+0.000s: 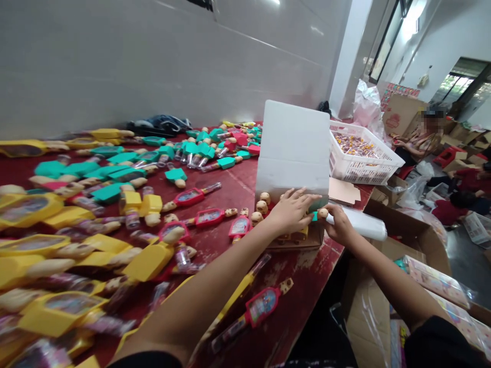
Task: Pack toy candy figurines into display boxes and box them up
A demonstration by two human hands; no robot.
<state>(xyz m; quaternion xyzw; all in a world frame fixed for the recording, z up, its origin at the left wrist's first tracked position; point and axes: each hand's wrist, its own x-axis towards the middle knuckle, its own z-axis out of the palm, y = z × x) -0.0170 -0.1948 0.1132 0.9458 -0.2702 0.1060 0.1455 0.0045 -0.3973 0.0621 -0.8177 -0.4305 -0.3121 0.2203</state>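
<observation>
Bare forearms (192, 306) stretched across a scuffed red worktop (303, 260). The left hand (291, 210) lay with fingers (307, 193) spread beside a teal-capped toy (317, 205), while the right hand (337, 226) pinched its round beige head against a translucent plastic sleeve (358, 224). Behind them stood a smooth white board (293, 143), and glossy yellow toys (57, 312) lay scattered leftward.

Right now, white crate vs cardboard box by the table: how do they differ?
The white crate is slotted plastic, the cardboard box plain brown card with open flaps. The crate sits on the red table, the box lower, beside it. The crate holds loose wrapped sweets, the box flat pink printed packs. Both are open-topped.
</observation>
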